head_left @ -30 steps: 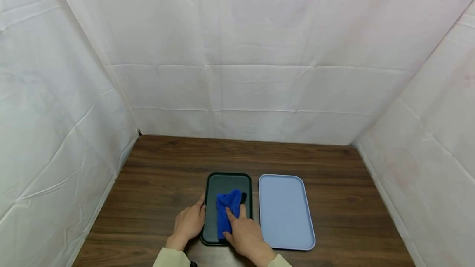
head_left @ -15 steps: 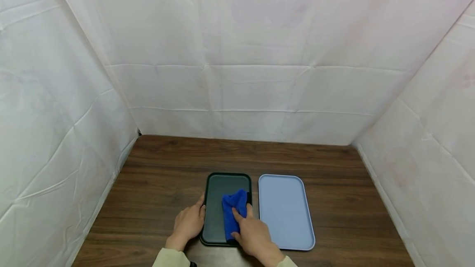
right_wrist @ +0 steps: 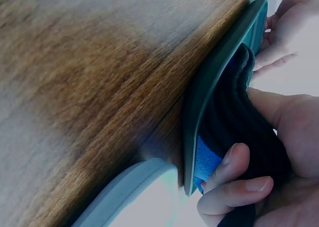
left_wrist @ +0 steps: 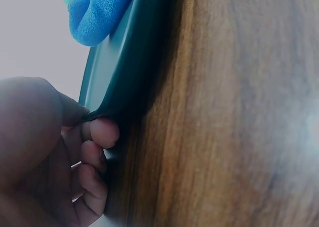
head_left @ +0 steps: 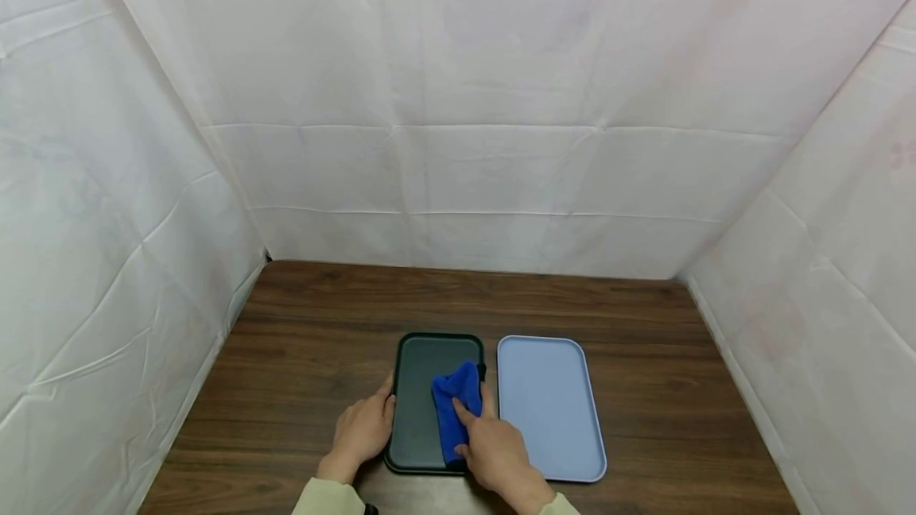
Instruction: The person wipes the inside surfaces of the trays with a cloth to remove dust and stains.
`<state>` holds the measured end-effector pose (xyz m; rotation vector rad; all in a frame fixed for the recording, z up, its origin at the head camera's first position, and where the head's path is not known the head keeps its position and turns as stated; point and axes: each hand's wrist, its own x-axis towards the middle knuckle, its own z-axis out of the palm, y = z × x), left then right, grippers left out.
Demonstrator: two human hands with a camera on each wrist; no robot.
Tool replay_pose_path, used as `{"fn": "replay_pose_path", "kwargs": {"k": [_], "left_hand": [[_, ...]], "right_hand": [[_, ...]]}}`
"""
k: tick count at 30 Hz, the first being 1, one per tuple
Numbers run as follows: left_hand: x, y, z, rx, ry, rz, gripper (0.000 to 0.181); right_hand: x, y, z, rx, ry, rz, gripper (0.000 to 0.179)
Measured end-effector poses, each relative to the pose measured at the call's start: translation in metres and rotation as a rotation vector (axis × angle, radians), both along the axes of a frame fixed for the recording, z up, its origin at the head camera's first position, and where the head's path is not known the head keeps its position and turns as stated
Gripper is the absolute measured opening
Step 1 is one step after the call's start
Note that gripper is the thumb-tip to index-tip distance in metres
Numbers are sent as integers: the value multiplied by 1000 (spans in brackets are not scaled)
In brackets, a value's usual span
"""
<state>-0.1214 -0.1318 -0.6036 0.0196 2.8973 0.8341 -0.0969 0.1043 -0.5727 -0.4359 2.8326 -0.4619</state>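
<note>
A dark green rectangular tray (head_left: 417, 416) lies on the wooden table. My left hand (head_left: 365, 424) is at its left side; in the left wrist view the thumb and index finger pinch the tray's rim (left_wrist: 117, 70). Over the tray's right half lies a folded blue cloth (head_left: 449, 424) with black parts. My right hand (head_left: 495, 449) grips this cloth, index finger stretched along its right edge. From the right wrist, the cloth's black side (right_wrist: 239, 122) shows between thumb and curled fingers, inside the green rim.
A light blue tray (head_left: 551, 408) lies just right of the green one, with a narrow strip of table between them. White cloth walls (head_left: 487, 165) stand behind and at both sides of the wooden table (head_left: 300, 340).
My right hand has slid the blue cloth rightward across the green tray to its right rim, then slightly away from me. My left hand stays at the left rim.
</note>
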Motion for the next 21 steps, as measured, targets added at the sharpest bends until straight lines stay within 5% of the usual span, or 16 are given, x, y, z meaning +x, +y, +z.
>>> {"fn": "replay_pose_path", "kwargs": {"k": [21], "left_hand": [[-1, -2, 4, -21, -20, -13, 49]], "right_hand": [[-12, -6, 5, 69, 4, 14, 64]]}}
